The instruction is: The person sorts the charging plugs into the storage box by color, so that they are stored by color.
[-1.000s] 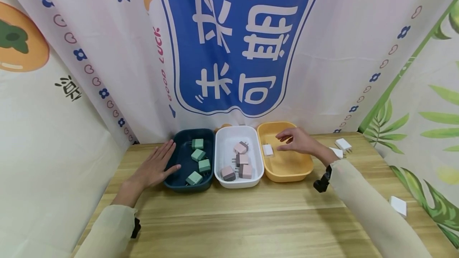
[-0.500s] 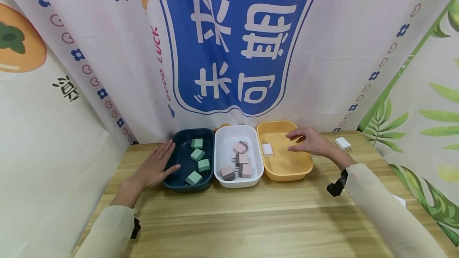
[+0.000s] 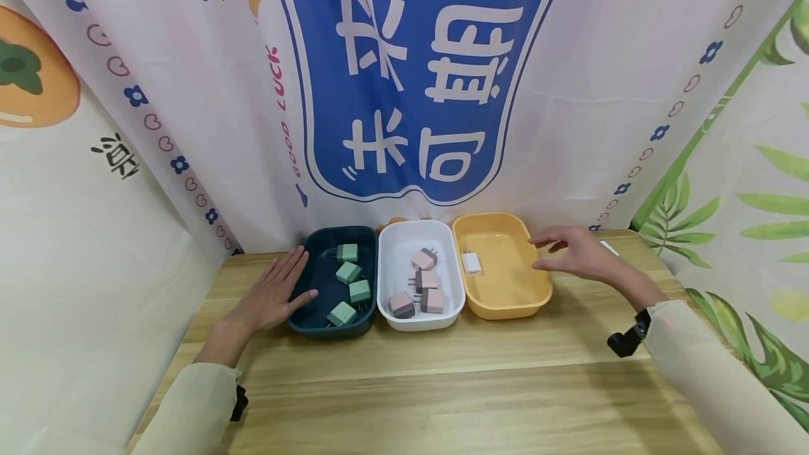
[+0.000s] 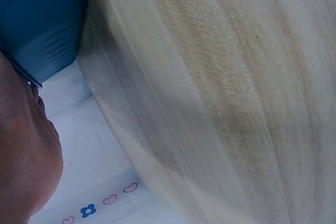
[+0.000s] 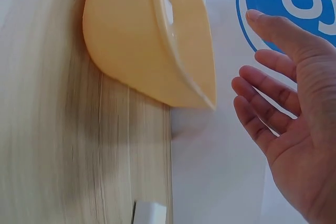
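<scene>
My left hand point(image 3: 268, 297) rests on the left rim of a dark blue bin point(image 3: 331, 333), fingers extended. Several green plug chargers point(image 3: 359, 291) lie inside that bin. Over the right rim of a yellow bin point(image 3: 505, 283) hovers my right hand point(image 3: 578, 256); in the right wrist view its fingers are spread and relaxed, with nothing in them. One white plug charger point(image 3: 471, 263) lies at the yellow bin's left side. Another white charger point(image 5: 149, 213) sits on the table beyond the right hand, mostly hidden by it in the head view.
Between the blue and yellow bins stands a white bin point(image 3: 421, 325) with several pink-and-grey plug chargers point(image 3: 432, 300). The bins stand side by side at the back of the wooden table point(image 3: 404, 392), against a printed curtain point(image 3: 569, 125).
My right hand has moved right, from over the inside of the yellow bin to its right rim, fingers still apart. The left hand has stayed on the blue bin.
</scene>
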A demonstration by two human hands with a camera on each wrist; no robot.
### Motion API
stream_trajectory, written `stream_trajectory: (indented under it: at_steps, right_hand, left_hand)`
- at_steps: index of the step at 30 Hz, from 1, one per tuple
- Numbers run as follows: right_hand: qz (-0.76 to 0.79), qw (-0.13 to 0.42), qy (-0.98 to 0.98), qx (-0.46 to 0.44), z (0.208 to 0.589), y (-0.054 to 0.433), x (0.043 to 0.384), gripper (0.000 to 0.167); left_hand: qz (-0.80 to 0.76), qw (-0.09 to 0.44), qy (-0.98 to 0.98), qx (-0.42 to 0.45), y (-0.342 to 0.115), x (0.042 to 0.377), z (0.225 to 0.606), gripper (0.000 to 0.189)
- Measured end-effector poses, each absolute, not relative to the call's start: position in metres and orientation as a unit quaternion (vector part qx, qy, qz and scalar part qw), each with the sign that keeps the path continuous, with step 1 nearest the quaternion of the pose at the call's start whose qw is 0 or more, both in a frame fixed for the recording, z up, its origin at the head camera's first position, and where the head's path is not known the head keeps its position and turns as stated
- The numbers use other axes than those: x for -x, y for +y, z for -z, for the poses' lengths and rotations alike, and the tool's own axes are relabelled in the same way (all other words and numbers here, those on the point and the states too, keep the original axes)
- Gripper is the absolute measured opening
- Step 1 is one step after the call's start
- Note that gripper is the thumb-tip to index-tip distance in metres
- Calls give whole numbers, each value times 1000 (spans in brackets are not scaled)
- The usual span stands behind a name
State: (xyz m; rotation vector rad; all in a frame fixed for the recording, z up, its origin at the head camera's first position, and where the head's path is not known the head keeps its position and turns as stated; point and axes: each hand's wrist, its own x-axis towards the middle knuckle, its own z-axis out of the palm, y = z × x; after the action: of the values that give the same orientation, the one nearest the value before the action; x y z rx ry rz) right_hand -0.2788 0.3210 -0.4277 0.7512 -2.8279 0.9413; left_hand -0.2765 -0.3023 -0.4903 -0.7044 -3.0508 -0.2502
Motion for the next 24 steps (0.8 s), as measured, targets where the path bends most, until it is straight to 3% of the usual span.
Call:
stream_trajectory:
  at_steps: [24]
  right_hand:
    - [-265, 90, -928, -248, 435, 397, 236, 38]
  left_hand:
    - [81, -2, -971, 225, -303, 276, 489, 89]
